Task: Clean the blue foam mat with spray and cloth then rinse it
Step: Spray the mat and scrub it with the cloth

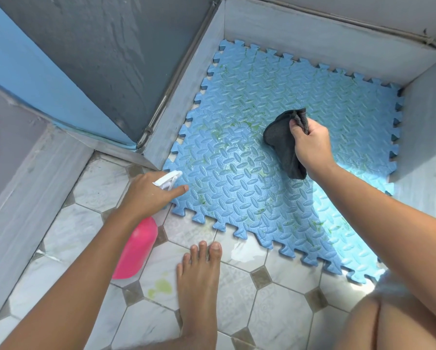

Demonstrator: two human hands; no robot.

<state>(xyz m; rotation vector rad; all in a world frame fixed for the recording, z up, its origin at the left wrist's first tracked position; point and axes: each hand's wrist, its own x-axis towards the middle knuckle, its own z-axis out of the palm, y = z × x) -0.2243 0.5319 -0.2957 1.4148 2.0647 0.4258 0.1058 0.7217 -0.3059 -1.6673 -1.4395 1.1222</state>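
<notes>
I see the tiled floor [275,314] filling the lower frame. The blue foam mat [275,178] lies flat on it from centre toward two o'clock, its far edges against the low grey walls [312,39], green smears across its ridged surface. At eight o'clock my left hand [146,193] is wrapped around the pink spray bottle [138,248], forefinger stretched past the white nozzle [167,179]. At three o'clock my right hand [310,147] is clenched around the dark cloth [281,140], which touches the mat.
</notes>
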